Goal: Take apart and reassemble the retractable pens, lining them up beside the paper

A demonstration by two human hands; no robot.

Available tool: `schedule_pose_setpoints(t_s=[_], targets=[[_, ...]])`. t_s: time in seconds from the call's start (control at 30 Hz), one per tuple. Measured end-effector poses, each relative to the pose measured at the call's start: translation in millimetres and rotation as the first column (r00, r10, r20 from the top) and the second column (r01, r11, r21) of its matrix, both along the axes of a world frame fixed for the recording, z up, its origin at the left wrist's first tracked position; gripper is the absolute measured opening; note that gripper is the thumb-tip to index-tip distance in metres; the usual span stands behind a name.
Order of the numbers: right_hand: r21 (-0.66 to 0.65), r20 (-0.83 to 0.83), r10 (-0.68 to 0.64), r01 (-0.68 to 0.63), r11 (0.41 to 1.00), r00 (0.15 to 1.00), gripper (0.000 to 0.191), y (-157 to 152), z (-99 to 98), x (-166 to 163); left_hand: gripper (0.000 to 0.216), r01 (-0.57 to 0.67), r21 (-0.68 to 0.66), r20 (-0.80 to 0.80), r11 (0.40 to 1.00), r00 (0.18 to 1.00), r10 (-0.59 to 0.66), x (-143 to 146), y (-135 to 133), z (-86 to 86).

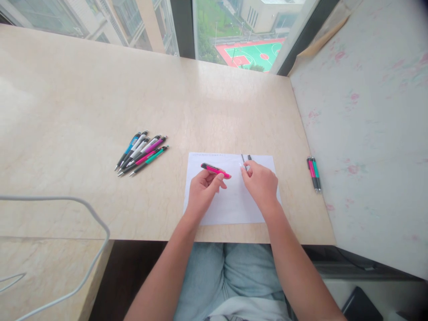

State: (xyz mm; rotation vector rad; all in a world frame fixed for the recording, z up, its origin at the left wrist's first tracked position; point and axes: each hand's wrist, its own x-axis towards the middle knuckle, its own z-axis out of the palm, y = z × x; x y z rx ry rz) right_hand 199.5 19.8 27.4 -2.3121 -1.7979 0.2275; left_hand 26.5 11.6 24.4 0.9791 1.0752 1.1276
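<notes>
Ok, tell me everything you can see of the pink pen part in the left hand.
The pink pen part is a slim, straight, plastic-looking barrel, bright pink with a black end and what looks like a black clip. No dark grip or writing tip shows at its pink end. The left hand pinches it between thumb and fingers, which hide some of its underside. It lies slantwise over the white sheet, black end to the left and farther from the person, pink end toward the right.

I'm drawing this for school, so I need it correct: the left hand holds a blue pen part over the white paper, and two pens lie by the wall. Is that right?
Not quite: the head view shows that the left hand holds a pink pen part over the white paper, and two pens lie by the wall.
</notes>
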Motion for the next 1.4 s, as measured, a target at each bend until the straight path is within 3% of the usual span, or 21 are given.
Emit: schedule_pose_setpoints(t_s=[0.47, 0.63, 0.7, 0.8, 0.87, 0.93, 1.0, 1.17, 1.4], targets=[[-0.005, 0.036, -0.006, 0.006, 1.0, 0.999, 0.024, 4, -9.1, -12, 0.024, -0.026, 0.001, 0.0, 1.0, 1.0, 0.026, 1, 0, -0.5], [0.142, -0.171, 0.084, -0.059, 0.988, 0.982, 0.018, 0, -4.1, -8, 0.024, -0.036, -0.002, 0.012, 0.999, 0.999, 0.036, 2, 0, 0.8], [0.194, -0.376, 0.131, -0.06, 0.979, 0.917, 0.017, -6, 1.9, -9, 0.024, -0.033, -0.004, 0.033, 0.999, 0.999, 0.033, 1, 1, 0.6], [0.168, -0.678, 0.118, -0.003, 0.986, 0.726, 0.018, -17, 12.7, -16, 0.025, -0.021, -0.012, 0.07, 1.0, 0.997, 0.021, -1, 3, -2.4], [0.152, -0.777, 0.102, 0.028, 0.988, 0.621, 0.019, -23, 18.7, -22, 0.025, -0.008, -0.027, 0.106, 1.0, 0.994, 0.011, -3, 4, -5.2], [0.161, -0.809, 0.105, 0.046, 0.986, 0.579, 0.019, -26, 21.5, -27, 0.025, 0.004, -0.051, 0.15, 0.999, 0.989, 0.004, -4, 5, -7.2], [0.185, -0.785, 0.111, 0.059, 0.981, 0.61, 0.018, -25, 20.3, -28, 0.025, 0.002, -0.076, 0.18, 0.997, 0.984, 0.011, -4, 6, -7.8], [0.253, -0.511, 0.149, -0.018, 0.967, 0.846, 0.017, -21, 6.7, -19, 0.025, -0.038, -0.127, 0.197, 0.991, 0.978, 0.063, -3, 8, -6.6], [0.179, -0.433, 0.373, -0.327, 0.928, 0.82, 0.018, -36, 2.0, -35, 0.024, -0.072, -0.162, 0.279, 0.984, 0.953, 0.116, -5, 10, -10.7]])
